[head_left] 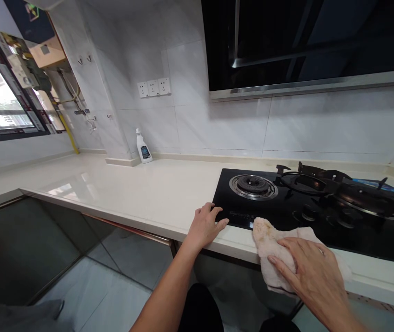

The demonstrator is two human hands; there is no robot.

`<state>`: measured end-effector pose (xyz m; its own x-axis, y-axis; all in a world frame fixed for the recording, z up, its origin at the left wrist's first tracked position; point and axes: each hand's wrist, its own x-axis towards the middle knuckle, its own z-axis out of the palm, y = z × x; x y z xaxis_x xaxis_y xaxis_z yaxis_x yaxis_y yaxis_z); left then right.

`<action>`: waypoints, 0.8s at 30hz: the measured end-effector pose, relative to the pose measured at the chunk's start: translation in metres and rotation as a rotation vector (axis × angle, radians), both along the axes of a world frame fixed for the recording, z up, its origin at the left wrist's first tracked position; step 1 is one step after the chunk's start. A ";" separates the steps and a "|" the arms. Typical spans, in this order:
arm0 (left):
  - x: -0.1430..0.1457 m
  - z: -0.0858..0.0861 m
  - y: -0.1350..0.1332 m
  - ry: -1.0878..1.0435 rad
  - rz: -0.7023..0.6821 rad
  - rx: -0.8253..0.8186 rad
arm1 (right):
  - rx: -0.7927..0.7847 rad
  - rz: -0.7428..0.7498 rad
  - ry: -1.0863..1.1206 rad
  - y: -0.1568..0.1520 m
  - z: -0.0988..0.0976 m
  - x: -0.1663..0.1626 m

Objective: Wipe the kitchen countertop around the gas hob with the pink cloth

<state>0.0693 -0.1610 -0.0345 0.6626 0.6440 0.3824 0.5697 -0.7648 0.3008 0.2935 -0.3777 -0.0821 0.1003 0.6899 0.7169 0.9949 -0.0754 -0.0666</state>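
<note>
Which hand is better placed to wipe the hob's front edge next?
Right, I'd say: the right hand lies on the cloth, which overlaps the front edge of the hob. The left hand is at the hob's front-left corner, without a cloth.

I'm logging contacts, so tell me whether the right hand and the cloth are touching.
Touching. The head view shows the right hand laid over the crumpled cloth, with no gap between them.

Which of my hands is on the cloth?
Your right hand, lying over the stained pale cloth; your left hand instead rests at the left front corner of the cooktop.
</note>
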 end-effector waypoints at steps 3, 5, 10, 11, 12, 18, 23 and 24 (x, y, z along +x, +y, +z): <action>0.000 0.000 0.000 -0.002 -0.001 -0.002 | 0.001 -0.003 -0.006 0.001 0.001 -0.001; 0.000 0.001 -0.001 0.000 0.002 -0.007 | 0.006 -0.003 -0.009 0.001 0.002 -0.001; 0.000 0.003 -0.002 0.015 0.012 -0.015 | 0.016 0.007 -0.006 0.001 0.004 -0.002; 0.000 0.003 -0.002 0.015 0.013 -0.012 | 0.017 0.007 -0.007 0.001 0.004 -0.002; 0.000 0.002 -0.002 0.013 0.013 -0.009 | 0.017 0.006 -0.007 0.001 0.004 -0.002; 0.000 0.001 -0.001 0.005 0.004 -0.007 | -0.004 0.009 0.009 -0.001 0.005 -0.003; -0.001 0.000 0.000 -0.001 0.001 -0.006 | 0.005 0.008 0.002 0.000 0.004 -0.002; -0.001 0.000 0.000 -0.002 0.001 -0.008 | 0.010 0.006 -0.002 0.000 0.004 -0.002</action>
<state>0.0686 -0.1613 -0.0345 0.6612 0.6477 0.3786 0.5700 -0.7618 0.3079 0.2917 -0.3774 -0.0784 0.0947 0.6832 0.7241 0.9955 -0.0690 -0.0651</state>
